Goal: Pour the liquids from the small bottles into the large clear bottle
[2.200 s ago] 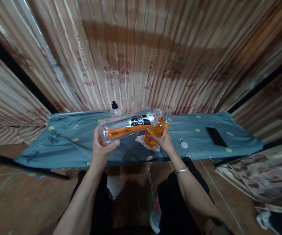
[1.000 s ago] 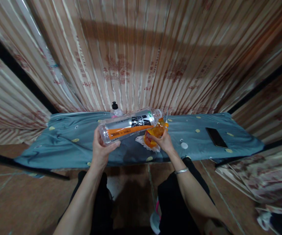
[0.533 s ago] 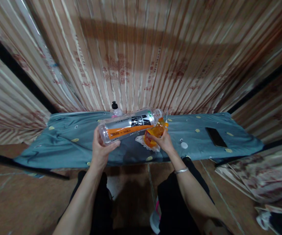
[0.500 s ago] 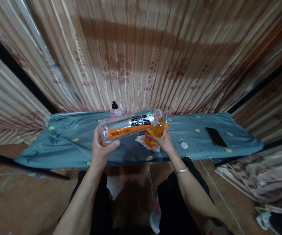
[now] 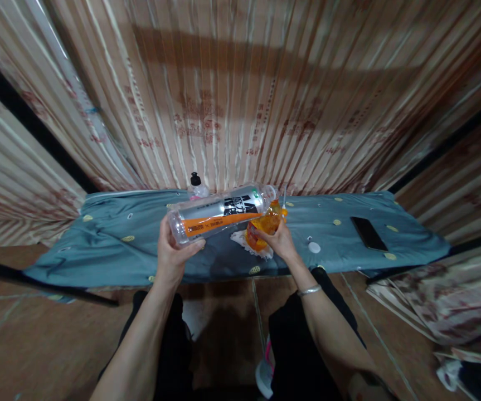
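Observation:
My left hand (image 5: pixel 173 248) is wrapped round the base of a clear plastic bottle (image 5: pixel 219 214) with a silver and orange label. That bottle lies nearly level in the air, its uncapped mouth tilted up to the right. My right hand (image 5: pixel 280 239) grips a smaller bottle of orange liquid (image 5: pixel 259 234), upright just below the clear bottle's mouth. Under the orange bottle lies a crumpled white tissue or cloth (image 5: pixel 238 239). Whether liquid passes between the two bottles I cannot tell. A thin whitish stick-like piece with an orange part (image 5: pixel 284 209) shows behind the orange bottle.
A teal patterned cloth (image 5: pixel 110 234) covers the low bench. On it are a black-capped bottle (image 5: pixel 195 186) behind the clear one, a round white lid (image 5: pixel 314 248) and a black phone (image 5: pixel 368 233). Striped curtains (image 5: pixel 232 100) hang behind, and black frame bars flank the bench.

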{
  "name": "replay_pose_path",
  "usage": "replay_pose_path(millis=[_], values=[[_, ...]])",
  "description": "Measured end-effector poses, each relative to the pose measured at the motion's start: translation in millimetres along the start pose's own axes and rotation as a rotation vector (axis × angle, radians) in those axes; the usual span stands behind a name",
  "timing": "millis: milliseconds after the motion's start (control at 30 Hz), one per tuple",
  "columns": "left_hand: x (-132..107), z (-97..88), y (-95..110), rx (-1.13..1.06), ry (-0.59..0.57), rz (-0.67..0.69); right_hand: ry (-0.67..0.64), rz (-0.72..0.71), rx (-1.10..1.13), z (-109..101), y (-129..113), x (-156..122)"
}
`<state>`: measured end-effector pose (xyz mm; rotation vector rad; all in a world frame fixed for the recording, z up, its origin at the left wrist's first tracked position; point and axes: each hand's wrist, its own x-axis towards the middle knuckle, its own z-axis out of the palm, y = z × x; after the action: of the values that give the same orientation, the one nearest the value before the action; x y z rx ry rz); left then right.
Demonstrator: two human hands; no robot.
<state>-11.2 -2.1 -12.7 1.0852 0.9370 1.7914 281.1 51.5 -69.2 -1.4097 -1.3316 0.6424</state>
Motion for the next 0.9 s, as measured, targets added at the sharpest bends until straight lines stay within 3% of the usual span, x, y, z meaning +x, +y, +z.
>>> replay_pose_path(millis=[900], values=[[0.2, 2.7, 1.6, -0.015, 0.027, -0.001, -0.005, -0.006, -0.006, -0.3, 0.9, 0.3]])
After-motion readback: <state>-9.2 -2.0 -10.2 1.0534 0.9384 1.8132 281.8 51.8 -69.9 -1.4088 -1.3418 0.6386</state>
